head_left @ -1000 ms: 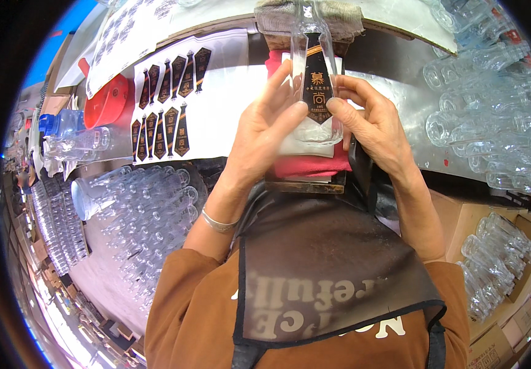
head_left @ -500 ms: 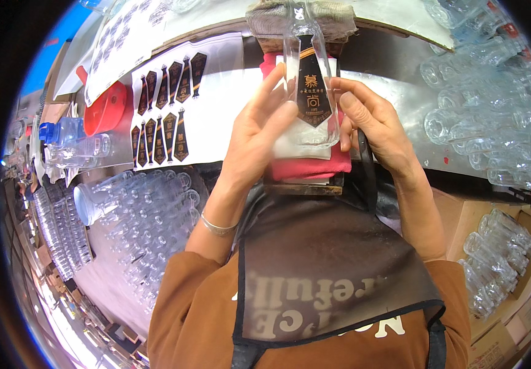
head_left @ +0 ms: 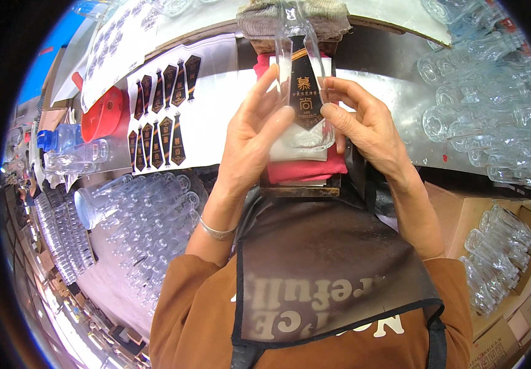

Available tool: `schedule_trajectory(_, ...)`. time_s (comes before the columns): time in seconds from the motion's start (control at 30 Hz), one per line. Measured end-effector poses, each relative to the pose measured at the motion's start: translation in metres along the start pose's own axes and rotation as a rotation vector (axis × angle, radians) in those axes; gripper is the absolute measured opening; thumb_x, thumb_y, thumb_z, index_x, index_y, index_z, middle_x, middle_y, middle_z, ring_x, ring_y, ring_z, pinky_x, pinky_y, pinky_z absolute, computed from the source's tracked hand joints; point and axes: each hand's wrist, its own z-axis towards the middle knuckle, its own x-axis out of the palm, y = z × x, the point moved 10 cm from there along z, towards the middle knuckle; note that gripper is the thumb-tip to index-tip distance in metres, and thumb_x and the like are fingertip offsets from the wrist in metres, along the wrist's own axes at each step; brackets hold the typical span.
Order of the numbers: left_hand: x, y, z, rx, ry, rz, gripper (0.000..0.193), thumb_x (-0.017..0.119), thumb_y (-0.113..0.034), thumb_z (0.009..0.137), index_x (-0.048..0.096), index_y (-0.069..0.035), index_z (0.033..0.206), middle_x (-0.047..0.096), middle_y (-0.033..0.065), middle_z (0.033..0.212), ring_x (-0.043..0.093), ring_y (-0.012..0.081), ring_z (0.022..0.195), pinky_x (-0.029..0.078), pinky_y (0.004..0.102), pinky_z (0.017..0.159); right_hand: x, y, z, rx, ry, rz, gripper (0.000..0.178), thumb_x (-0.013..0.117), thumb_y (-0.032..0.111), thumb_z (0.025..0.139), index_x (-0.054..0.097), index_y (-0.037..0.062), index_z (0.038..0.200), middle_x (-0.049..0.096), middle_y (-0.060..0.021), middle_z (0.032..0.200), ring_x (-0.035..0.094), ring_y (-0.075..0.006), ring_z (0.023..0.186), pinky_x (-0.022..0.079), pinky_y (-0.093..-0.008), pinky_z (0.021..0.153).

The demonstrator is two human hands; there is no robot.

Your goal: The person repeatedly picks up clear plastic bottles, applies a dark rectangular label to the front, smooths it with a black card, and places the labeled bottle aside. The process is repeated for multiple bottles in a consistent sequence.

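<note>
A clear glass bottle lies on its back with its neck away from me, bearing a black tie-shaped decal with gold print. My left hand is closed along its left side, fingers at the edge and thumb near the decal's left margin. From the other side my right hand grips the glass, its thumb tip pressing by the decal's lower right edge. Under the bottle are a white cloth and a red cloth on a wooden stand. A folded greyish cloth supports the neck.
A white sheet with two rows of similar black decals lies left of the stand. Beyond it sits a red basin. Many clear bottles lie at the right and lower left. A cardboard box with bottles stands at lower right.
My right thumb has come down from its raised position onto the bottle beside the decal. The left hand keeps its hold. The view has shifted slightly.
</note>
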Motion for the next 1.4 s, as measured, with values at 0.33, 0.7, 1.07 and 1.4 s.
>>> schedule_trajectory(0.33,-0.005,-0.007,0.005,0.047,-0.026,0.023,0.063,0.061,-0.001,0.097,0.036,-0.003,0.155,0.047,0.019,0.151,0.046,0.0248,0.139,0.037,0.0382,0.114,-0.005,0.0,0.006,0.125,0.087,0.011,0.049,0.067,0.021,0.096,0.055,-0.007,0.134,0.069,-0.0108,0.111,0.063,-0.0097,0.071,0.051,-0.0248,0.062)
schedule_trajectory(0.7,0.023,-0.07,0.032,0.491,-0.052,0.903,0.057,0.069,-0.011,0.088,0.055,-0.008,0.143,0.04,0.0246,0.154,0.046,0.0398,0.139,0.042,0.0437,0.11,-0.035,0.002,0.025,0.024,-0.072,0.052,0.041,0.052,0.032,0.107,0.059,-0.0033,0.126,0.07,-0.014,0.114,0.059,-0.007,0.057,0.046,-0.0185,0.051)
schedule_trajectory(1.07,0.023,-0.067,0.033,0.513,-0.032,0.905,0.058,0.07,-0.011,0.089,0.053,-0.007,0.145,0.041,0.0238,0.154,0.047,0.0396,0.138,0.041,0.0435,0.111,-0.06,0.027,0.043,-0.206,-0.277,0.336,0.027,0.064,0.015,0.097,0.064,-0.0024,0.117,0.068,-0.0094,0.108,0.064,-0.0156,0.1,0.051,-0.03,0.092)
schedule_trajectory(1.4,0.013,-0.055,0.038,0.403,-0.065,0.587,0.083,0.072,-0.004,0.085,0.029,0.002,0.155,0.043,0.0261,0.152,0.045,0.0353,0.141,0.042,0.041,0.111,-0.02,0.127,0.071,-0.563,-0.169,-0.543,0.027,0.062,0.008,0.096,0.067,0.0034,0.122,0.07,-0.0037,0.103,0.064,-0.0093,0.092,0.054,-0.0254,0.082)
